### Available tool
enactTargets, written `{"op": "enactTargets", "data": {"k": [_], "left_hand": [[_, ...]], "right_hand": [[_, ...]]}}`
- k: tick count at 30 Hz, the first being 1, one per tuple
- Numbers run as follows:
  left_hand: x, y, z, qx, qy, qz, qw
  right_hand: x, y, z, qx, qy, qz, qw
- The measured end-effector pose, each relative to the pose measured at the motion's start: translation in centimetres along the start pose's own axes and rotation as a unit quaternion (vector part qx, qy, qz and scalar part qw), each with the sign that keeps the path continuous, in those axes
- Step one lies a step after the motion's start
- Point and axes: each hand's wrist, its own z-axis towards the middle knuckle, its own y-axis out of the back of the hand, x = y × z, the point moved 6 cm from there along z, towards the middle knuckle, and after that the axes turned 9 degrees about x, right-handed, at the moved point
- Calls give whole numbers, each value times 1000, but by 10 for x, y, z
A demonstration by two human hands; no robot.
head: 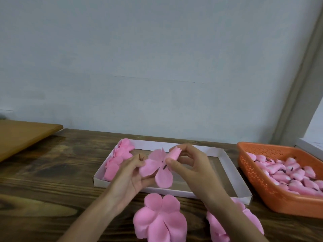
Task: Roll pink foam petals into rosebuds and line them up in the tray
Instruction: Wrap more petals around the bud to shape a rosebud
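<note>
Both hands work over a shallow white cardboard tray [232, 170] in the middle of the wooden table. My left hand [132, 172] pinches one petal of a pink foam flower piece [157, 169] that has a dark stem at its centre. My right hand [188, 165] grips a petal of the same piece, rolled into a small tube [174, 153], between thumb and fingers. Finished pink rosebuds [118, 158] lie in a row at the tray's left end.
Two flat pink petal pieces [160, 219] [218, 224] lie on the table in front of the tray. An orange perforated basket [258, 172] holding several small pink buds stands at the right. A lighter wooden board [22, 133] sits at the far left, a pale wall behind.
</note>
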Motion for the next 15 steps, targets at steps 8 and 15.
{"op": "enactTargets", "data": {"k": [8, 15], "left_hand": [[23, 12, 3, -63, -8, 72, 995], [27, 13, 4, -64, -3, 112, 992]], "right_hand": [[-24, -8, -13, -4, 25, -25, 999], [-26, -4, -21, -30, 50, -71, 996]]}}
